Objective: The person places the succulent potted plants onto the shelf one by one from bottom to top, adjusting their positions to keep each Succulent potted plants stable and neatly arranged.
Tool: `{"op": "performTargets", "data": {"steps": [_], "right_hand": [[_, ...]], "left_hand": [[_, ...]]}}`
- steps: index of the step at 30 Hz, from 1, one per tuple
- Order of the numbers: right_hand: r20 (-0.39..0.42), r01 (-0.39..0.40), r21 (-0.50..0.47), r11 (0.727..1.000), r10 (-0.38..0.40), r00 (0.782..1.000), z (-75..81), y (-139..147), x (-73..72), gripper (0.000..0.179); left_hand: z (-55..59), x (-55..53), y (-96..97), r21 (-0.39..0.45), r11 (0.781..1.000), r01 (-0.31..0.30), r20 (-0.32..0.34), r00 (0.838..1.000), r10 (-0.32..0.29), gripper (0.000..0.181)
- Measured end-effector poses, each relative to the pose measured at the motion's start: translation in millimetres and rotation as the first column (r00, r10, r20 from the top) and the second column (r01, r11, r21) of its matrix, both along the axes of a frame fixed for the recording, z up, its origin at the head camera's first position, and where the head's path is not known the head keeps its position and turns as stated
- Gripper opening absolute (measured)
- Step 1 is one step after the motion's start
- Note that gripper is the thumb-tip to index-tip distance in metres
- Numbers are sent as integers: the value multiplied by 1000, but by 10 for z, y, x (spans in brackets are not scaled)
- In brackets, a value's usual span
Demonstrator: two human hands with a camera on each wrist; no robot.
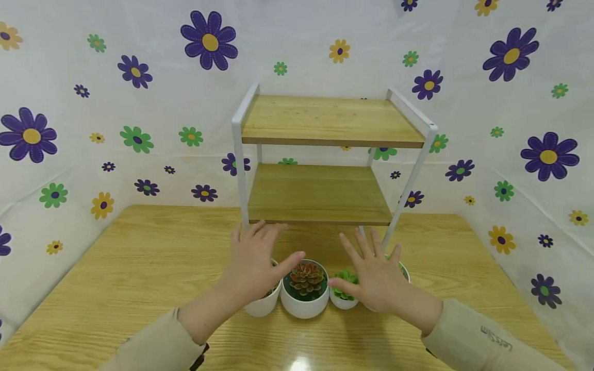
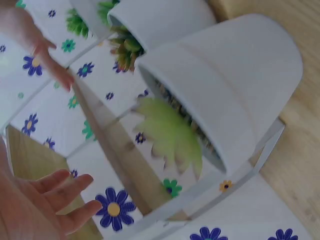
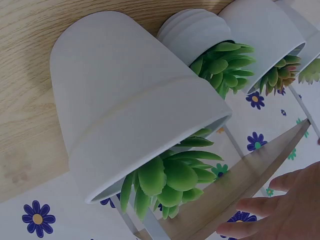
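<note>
Pale wood is filling my remote view, the table (image 1: 153, 268) carrying a white-framed shelf (image 1: 320, 193) behind a row of white pots (image 1: 344, 303).
From my distant station, I'm watching the left hand (image 1: 255, 264) hovering over the left pot (image 1: 261, 307) and the right hand (image 1: 379, 278) hovering over the right pot (image 3: 125, 95), both empty, fingers splayed. Between those pots, the wide bowl (image 1: 304, 309) is holding a reddish succulent (image 1: 306, 278), while the small ribbed pot (image 3: 195, 35) is holding a green succulent (image 3: 222, 66), standing between bowl and right pot.
</note>
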State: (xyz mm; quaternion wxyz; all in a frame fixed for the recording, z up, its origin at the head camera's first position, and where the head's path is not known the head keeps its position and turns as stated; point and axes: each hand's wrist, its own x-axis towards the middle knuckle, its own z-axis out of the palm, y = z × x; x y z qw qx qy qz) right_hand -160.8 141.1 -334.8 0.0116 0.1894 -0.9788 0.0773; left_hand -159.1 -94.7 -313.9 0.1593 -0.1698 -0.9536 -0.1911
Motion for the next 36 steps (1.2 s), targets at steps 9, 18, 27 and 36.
{"op": "performTargets", "data": {"steps": [9,18,27,36], "right_hand": [[-6,10,-9,1000,-10,1000,8,-4,18,84],[-27,11,-12,1000,-12,1000,6,24,51,83],[-59,1,-16,1000,-2,998,-5,42,91,80],[-92,-12,-13,1000,10,996,-3,33,109,81]], "left_hand": [[437,-106,-296,270,959,-83,-160,979,130,39],[829,-361,-482,574,800,-175,-39,970,241,55],[1239,-658,-486,671,684,-286,270,953,134,77],[1413,-877,-386,693,607,-388,401,908,123,81]]}}
